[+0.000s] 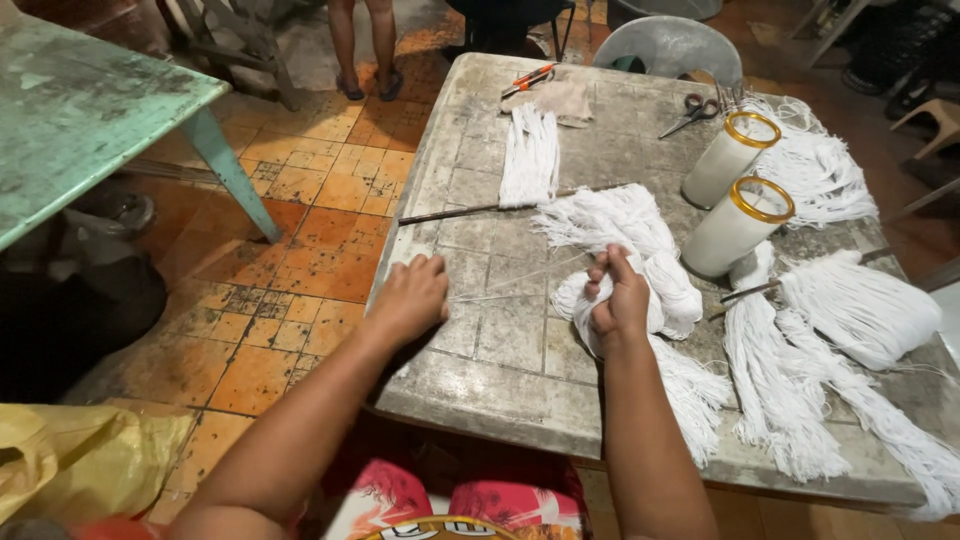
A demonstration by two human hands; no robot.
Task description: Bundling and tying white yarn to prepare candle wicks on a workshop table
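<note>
My left hand (412,296) rests near the left edge of the grey tiled table (500,360), fingers curled on the end of thin white strings (520,280) stretched across to my right hand (617,296). My right hand pinches those strings above a bundle of white string (640,240) lying mid-table. More white bundles lie around it: one straight bundle (530,155) on a thin dark rod (450,212), others at the right (860,310) and front right (780,400).
Two glass candle jars with gold rims (735,225) (730,158) lean on the table's right half. Scissors (690,112), an orange tool (528,78) and a cloth (565,100) lie at the far end. A green table (90,110) stands left; a person's legs (362,50) beyond.
</note>
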